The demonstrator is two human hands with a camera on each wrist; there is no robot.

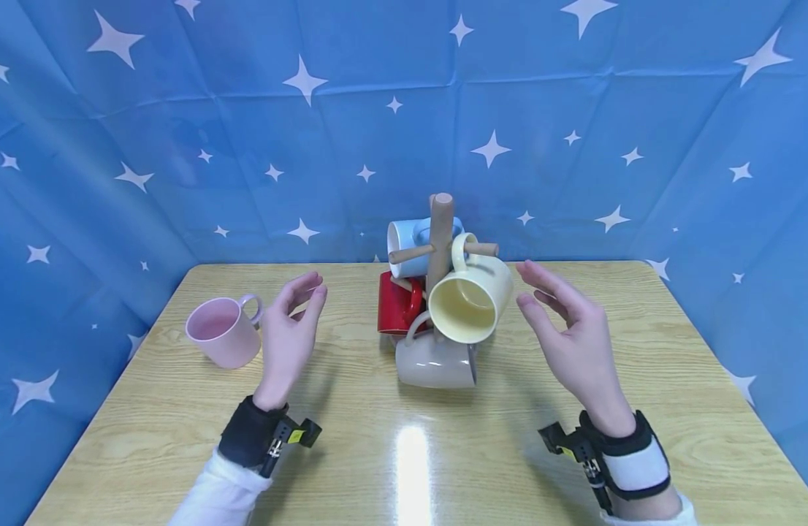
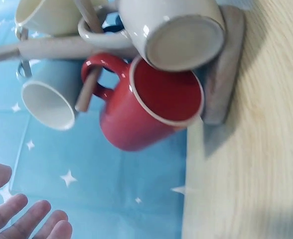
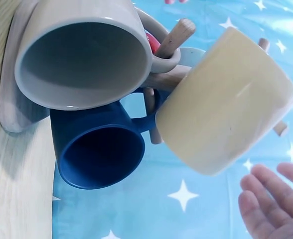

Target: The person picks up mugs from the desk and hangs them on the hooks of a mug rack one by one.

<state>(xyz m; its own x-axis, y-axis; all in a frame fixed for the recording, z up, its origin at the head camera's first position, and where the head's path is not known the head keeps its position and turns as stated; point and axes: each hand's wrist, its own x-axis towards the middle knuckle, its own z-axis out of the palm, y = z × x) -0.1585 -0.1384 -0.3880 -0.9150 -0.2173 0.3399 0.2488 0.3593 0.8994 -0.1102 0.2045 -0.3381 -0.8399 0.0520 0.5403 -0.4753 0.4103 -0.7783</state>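
A wooden mug tree (image 1: 441, 219) stands at the middle of the table with several mugs hung on its pegs. The cream mug (image 1: 473, 296) hangs high at the front right, and a light blue mug (image 1: 407, 245) high at the back left. Lower down are a red mug (image 1: 394, 303), a grey mug (image 1: 435, 363) and a dark blue mug (image 3: 99, 149), the last seen in the right wrist view. My left hand (image 1: 291, 336) hovers between the tree and a pink mug (image 1: 226, 332), holding nothing. Beside the cream mug, apart from it, my right hand (image 1: 575, 336) is empty, fingers relaxed.
The pink mug sits upright on the left of the wooden table (image 1: 154, 431), its handle toward my left hand. A blue curtain with white stars (image 1: 351, 131) hangs behind the table and along its sides. The tree's base (image 2: 226, 74) rests on the tabletop.
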